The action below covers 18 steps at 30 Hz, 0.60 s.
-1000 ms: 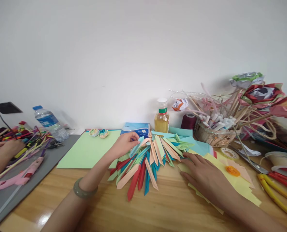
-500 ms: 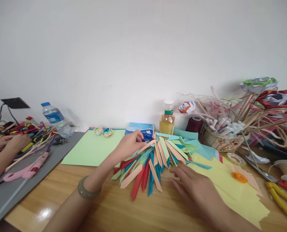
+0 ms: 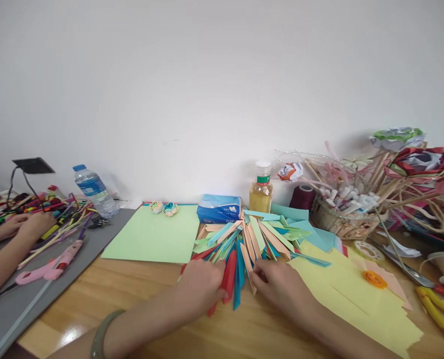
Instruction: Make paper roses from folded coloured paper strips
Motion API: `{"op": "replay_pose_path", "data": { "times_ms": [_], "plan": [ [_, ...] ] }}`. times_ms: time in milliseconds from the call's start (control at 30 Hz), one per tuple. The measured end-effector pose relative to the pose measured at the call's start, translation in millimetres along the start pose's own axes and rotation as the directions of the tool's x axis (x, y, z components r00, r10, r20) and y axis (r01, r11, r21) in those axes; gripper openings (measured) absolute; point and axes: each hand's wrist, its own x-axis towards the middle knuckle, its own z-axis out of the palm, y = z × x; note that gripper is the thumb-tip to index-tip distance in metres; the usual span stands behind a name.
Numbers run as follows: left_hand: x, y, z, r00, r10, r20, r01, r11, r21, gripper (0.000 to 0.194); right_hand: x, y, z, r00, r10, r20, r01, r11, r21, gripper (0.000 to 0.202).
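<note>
A fanned pile of folded paper strips (image 3: 240, 264) in red, teal, green and peach lies on the wooden table in front of me. At the near left side of the fan, my left hand (image 3: 203, 283) is closed over red strips, its fingertips partly hidden. My right hand (image 3: 282, 280) has its fingers curled together on the end of a peach strip at the near right side. A green bangle (image 3: 104, 335) circles my left wrist. Just behind the strips sits a blue tissue pack (image 3: 219, 208).
Pale green paper (image 3: 152, 237) with two small paper pieces lies left. Behind stand a bottle of yellow liquid (image 3: 261, 192), a thread spool (image 3: 301, 197) and a pen basket (image 3: 347, 222). Yellow sheets (image 3: 356, 294) and scissors (image 3: 437, 309) lie right. Another person's hands (image 3: 37, 227), a pink glue gun (image 3: 53, 265) and a water bottle (image 3: 97, 192) are left.
My left hand has come down from the top of the fan, by the tissue pack, to the near red strips. My right hand has moved slightly left onto a peach strip.
</note>
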Motion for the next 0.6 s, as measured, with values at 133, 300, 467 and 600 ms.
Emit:
{"op": "replay_pose_path", "data": {
  "times_ms": [133,300,467,600],
  "plan": [
    [-3,-10,8.5,1.0,-0.01,-0.002,0.01,0.995,-0.099,0.015,-2,5,-6,1.0,0.017,0.007,-0.018,0.982,0.187,0.023],
    [3,-21,6.7,1.0,-0.01,0.015,0.015,0.928,-0.373,0.018,1,14,-11,0.999,0.042,0.015,-0.044,0.899,0.435,0.022],
    [24,-17,-8.0,0.981,0.188,0.055,-0.076,0.623,-0.778,0.023,3,18,-22,0.999,0.043,0.007,-0.038,0.792,0.609,0.024],
    [46,0,-3.9,0.951,0.309,0.019,-0.093,0.343,-0.935,0.034,1,17,-34,0.999,0.034,-0.021,-0.007,0.657,0.753,0.024]
  ]
}}
